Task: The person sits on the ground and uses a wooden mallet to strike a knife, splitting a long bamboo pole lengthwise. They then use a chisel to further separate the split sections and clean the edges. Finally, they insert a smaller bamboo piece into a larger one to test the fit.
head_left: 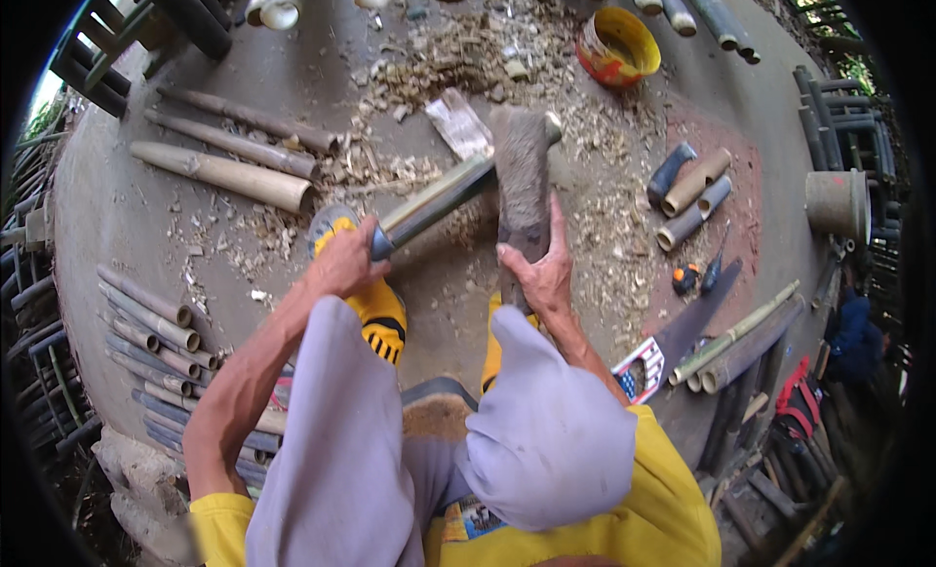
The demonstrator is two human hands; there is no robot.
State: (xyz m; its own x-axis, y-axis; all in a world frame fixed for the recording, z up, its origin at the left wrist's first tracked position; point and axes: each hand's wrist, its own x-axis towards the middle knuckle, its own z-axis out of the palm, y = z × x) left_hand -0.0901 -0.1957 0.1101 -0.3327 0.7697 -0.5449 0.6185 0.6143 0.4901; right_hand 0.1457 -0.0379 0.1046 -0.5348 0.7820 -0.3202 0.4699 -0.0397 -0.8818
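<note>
My left hand (345, 259) is closed round the near end of a bamboo tube (434, 201), which slants up and away to the right. In my right hand (544, 276) is a thick, rough wooden mallet (524, 167), gripped at its narrower lower part and held upright in the view. The mallet crosses in front of the tube's far part, and a small end of the tube shows beyond it. Whether the two touch, I cannot tell. Below them are my feet in yellow-and-black footwear (378, 313). A pale flat piece (458, 123) lies just past the tube.
Wood chips (468, 55) litter the ground. Bamboo lengths (229, 172) lie at left, with a stack (156, 323) nearer. A yellow-red bowl (618, 48) stands at far right. Short tubes (697, 182), an orange-black round item (685, 278) and a handsaw (687, 323) lie at right.
</note>
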